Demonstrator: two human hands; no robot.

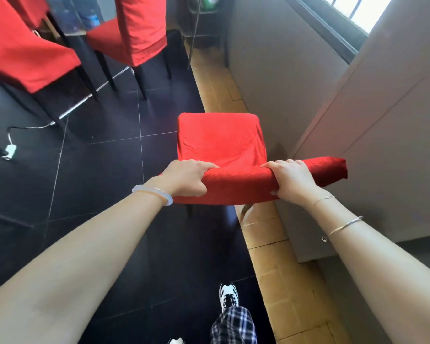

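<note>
both hands clench the top edge of the red-covered chair [221, 142]: the left hand [186, 180] wraps it near its left end, the right hand [292, 181] right of the middle, thumbs on the near face, fingers curled over the far side. that edge runs left to right, so the grip spans its long axis, and a stretch pokes out past the right hand toward the grey wall [271, 70]. the seat lies straight ahead beyond the hands, over the seam between the dark floor [109, 170] and the yellow tile strip [216, 88]. the right hand is nearer the wall, so it likely steers any push
</note>
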